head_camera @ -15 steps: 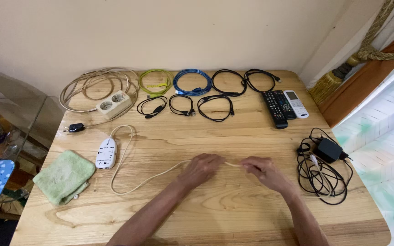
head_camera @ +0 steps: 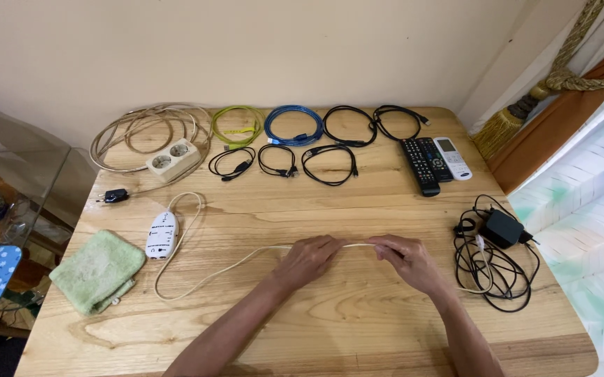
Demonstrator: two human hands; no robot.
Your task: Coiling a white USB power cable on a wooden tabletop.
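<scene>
While both hands pinched the cream cable (head_camera: 232, 269) just above the wooden worktop (head_camera: 358, 328), the left hand (head_camera: 309, 257) and right hand (head_camera: 407, 260) each closed their grip on it, drawing taut the short stretch between them, apparently to straighten it.

Single view, head-worn camera. Looks steeply down and forward across the wooden table (head_camera: 358, 328) toward the cream wall (head_camera: 281, 49) at the top of the frame. Close range: forearms enter from the bottom edge, both hands sit at lower centre. Curtain (head_camera: 581, 202) fills the right edge.
</scene>
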